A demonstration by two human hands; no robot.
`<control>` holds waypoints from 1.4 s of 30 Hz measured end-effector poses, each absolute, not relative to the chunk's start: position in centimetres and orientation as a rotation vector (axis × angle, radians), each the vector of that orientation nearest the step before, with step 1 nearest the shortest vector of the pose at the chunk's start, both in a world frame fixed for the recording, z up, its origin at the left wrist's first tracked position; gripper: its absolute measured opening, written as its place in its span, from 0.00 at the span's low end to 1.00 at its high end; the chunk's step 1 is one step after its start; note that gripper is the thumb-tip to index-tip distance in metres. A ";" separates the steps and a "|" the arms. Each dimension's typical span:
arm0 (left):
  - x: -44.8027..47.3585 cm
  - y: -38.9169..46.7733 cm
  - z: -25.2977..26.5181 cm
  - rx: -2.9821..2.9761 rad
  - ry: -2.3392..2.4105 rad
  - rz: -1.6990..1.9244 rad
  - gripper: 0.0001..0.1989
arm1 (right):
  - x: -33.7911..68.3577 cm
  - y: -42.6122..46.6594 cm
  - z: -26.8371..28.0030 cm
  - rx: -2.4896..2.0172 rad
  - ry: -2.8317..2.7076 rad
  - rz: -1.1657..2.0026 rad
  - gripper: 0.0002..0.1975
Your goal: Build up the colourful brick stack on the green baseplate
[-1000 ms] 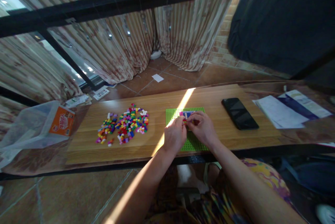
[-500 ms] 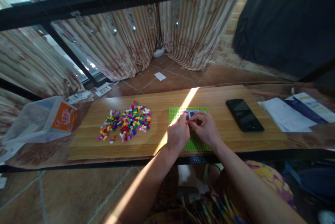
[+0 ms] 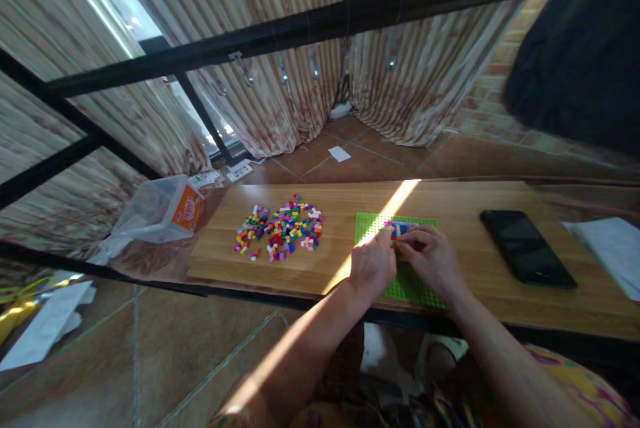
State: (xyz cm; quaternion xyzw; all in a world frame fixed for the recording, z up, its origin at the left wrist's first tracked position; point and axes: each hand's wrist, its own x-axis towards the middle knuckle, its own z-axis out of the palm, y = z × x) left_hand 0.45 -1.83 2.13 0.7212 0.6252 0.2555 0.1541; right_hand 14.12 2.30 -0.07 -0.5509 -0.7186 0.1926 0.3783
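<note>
A person seated at a wood-grain tabletop (image 3: 450,198) is working with both hands over a flat, studded green baseplate (image 3: 367,228) that is lying square in front of them. The left hand (image 3: 373,267) is curling inward with its fingertips pinched narrow at the near edge of a small block of joined bricks (image 3: 403,228), blue with white and pink pieces, which is sitting on the far half of the baseplate. The right hand (image 3: 433,258) is meeting it from the other side, fingers bent and closing on the same block; whether either hand is also pinching a loose brick cannot be told, since the fingertips are covering the spot. A narrow band of sunlight is running diagonally across the tabletop and over the baseplate's left part.

Well to the left, a loose heap of small plastic bricks (image 3: 283,228) in red, yellow, green, blue, pink and white is spreading over the wood. Beyond the tabletop's left end, a clear, boxy plastic container with an orange label (image 3: 163,208) is resting on a crumpled bag. To the right of the hands, a glossy black smartphone (image 3: 527,248) is lying face up and slightly askew, and white paper sheets (image 3: 607,248) are showing at the right edge. Striped, pleated curtains (image 3: 280,101) are hanging to a tiled terracotta floor (image 3: 380,161) behind.
</note>
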 end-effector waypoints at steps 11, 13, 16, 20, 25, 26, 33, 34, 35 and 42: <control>-12.0 -6.5 0.3 1.917 2.288 0.903 0.13 | 15.6 1.2 0.2 -1.369 -1.784 0.496 0.12; -14.3 -6.9 0.0 1.899 2.388 0.862 0.13 | 15.7 1.1 0.2 -1.375 -1.799 0.475 0.12; -16.1 -7.0 -0.4 1.928 2.480 0.763 0.13 | 15.6 1.2 0.1 -1.374 -1.834 0.455 0.12; -16.8 -6.5 -0.7 1.982 2.509 0.732 0.10 | 15.6 1.2 0.1 -1.371 -1.862 0.432 0.11; -17.4 -6.1 -1.0 2.066 2.450 0.729 0.09 | 15.4 1.1 0.5 -1.365 -1.837 0.440 0.11; -17.5 -6.0 -1.0 2.082 2.443 0.730 0.09 | 15.3 1.1 0.6 -1.361 -1.831 0.446 0.11; -17.8 -5.0 -1.1 2.169 2.510 0.740 0.12 | 15.3 1.2 1.1 -1.378 -1.793 0.467 0.09; -17.8 -4.8 -1.0 2.165 2.519 0.766 0.12 | 15.4 1.2 1.1 -1.375 -1.788 0.471 0.09; -17.7 -4.7 -0.8 2.156 2.519 0.804 0.13 | 15.4 1.2 1.2 -1.374 -1.780 0.476 0.09; -12.2 -4.4 1.1 1.909 2.042 1.248 0.12 | 15.7 1.4 1.3 -1.366 -1.748 0.504 0.07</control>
